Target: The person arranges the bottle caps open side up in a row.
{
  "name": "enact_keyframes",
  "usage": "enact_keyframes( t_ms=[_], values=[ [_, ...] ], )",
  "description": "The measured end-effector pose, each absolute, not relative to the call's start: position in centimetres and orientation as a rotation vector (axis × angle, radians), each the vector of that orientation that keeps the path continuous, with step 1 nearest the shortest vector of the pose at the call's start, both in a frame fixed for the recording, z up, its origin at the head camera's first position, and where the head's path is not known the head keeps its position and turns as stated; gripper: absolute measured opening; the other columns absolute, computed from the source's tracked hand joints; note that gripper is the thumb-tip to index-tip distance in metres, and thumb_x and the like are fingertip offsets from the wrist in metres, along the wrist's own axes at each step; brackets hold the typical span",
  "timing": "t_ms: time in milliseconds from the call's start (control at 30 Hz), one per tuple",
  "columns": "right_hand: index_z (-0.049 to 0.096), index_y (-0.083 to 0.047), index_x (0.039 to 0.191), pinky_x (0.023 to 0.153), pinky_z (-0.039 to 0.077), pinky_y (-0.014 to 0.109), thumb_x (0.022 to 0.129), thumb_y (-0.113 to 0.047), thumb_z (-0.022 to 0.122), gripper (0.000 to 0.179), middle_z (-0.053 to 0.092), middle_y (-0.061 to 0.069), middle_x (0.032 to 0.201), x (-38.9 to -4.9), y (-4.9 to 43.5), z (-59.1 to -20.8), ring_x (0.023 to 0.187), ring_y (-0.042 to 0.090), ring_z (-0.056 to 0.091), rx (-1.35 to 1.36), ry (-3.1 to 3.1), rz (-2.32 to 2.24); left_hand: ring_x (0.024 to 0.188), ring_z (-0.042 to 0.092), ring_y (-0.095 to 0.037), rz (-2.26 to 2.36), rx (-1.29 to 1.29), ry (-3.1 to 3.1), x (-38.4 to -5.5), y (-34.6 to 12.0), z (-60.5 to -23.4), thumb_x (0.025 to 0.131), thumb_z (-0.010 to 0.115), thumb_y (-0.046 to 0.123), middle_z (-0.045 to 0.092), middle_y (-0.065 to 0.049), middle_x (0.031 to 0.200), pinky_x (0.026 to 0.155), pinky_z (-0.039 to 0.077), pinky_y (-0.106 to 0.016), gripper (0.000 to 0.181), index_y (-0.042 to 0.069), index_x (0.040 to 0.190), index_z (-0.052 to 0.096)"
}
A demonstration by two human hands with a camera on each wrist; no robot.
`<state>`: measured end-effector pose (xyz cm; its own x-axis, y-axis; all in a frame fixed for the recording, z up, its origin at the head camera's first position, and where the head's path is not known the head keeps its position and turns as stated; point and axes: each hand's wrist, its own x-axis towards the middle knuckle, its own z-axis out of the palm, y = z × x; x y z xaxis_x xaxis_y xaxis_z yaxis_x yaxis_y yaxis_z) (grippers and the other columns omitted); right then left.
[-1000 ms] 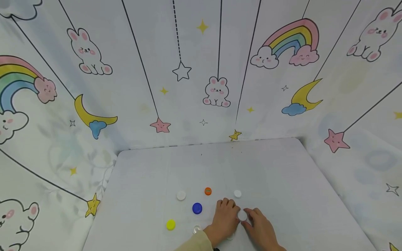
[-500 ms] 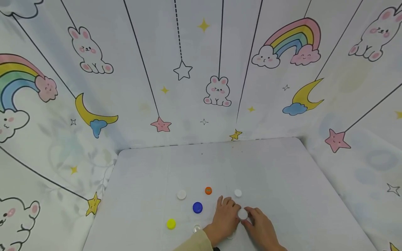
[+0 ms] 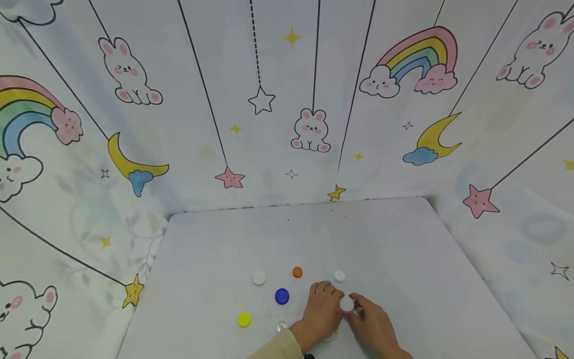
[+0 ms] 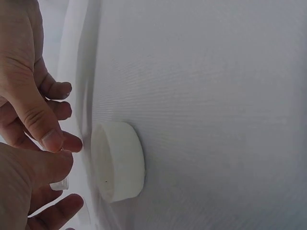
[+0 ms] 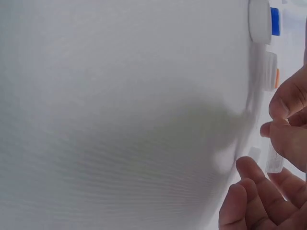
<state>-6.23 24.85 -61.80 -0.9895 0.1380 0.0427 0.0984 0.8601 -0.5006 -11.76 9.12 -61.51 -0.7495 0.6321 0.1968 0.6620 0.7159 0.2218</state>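
Observation:
Between my two hands is a small clear round container (image 5: 275, 160) with a white top (image 3: 347, 303). My left hand (image 3: 320, 310) grips its left side, thumb curled in, as the left wrist view shows. My right hand (image 3: 373, 323) pinches it from the right with thumb and index finger. The other right fingers are loosely curled in the right wrist view. Fingers hide most of the clear body. In the left wrist view a shallow white round cup (image 4: 129, 163), hollow side up, stands on the table near the hands.
Left of the hands on the white table (image 3: 202, 259) are a blue-topped jar (image 3: 282, 296), an orange-topped container (image 3: 297, 272), a yellow round piece (image 3: 244, 320), a white disc (image 3: 259, 278) and a clear round piece (image 3: 281, 326). Another white disc (image 3: 339, 275) lies behind the hands.
The held container has shifted very slightly away from me. My right index finger and thumb have changed position around its edge. The left fingers lifted a little, then came down again. Other pieces stay put.

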Motion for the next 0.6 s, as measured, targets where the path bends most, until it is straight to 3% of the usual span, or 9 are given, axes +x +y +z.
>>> enact_keyframes(
  t_ms=[600],
  values=[
    [0.066, -0.012, 0.118, 0.056, 0.041, 0.022, 0.077, -0.019, 0.082, 0.044, 0.069, -0.005, 0.09, -6.2, 24.8, -60.6, 0.065, 0.0, 0.05, -0.184, -2.927, 0.836, 0.098, 0.051, -0.009, -0.75, -0.989, -2.833, -11.9, 9.0, -61.3, 0.083, 0.077, 0.029, 0.066, 0.011, 0.103, 0.077, 0.038, -0.024, 0.033, 0.021, 0.113, 0.066]
  ],
)
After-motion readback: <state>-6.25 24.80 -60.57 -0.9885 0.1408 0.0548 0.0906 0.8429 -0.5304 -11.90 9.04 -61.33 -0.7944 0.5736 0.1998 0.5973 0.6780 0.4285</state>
